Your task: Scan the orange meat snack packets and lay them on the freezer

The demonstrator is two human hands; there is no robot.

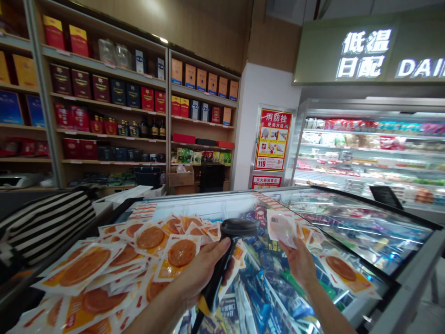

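Observation:
My left hand (205,269) is wrapped round the handle of a black barcode scanner (239,227), its head pointing up and away from me. Between the thumb and fingers of my right hand (299,260) is a small flat packet (281,227), its pale side turned toward me. A big heap of clear packets with round orange-brown patties (182,253) lies on the freezer glass to the left. More such packets (340,269) lie on the glass to the right, beyond my right hand. Blue packages (260,297) show inside the freezer below both hands.
The chest freezer (347,232) has dark-edged glass lids. A black-and-white striped bag or cloth (52,220) sits at the left. Shelves of boxed goods (111,93) line the back wall. A lit refrigerated display (365,153) and a red fire-hydrant sign (273,139) stand behind.

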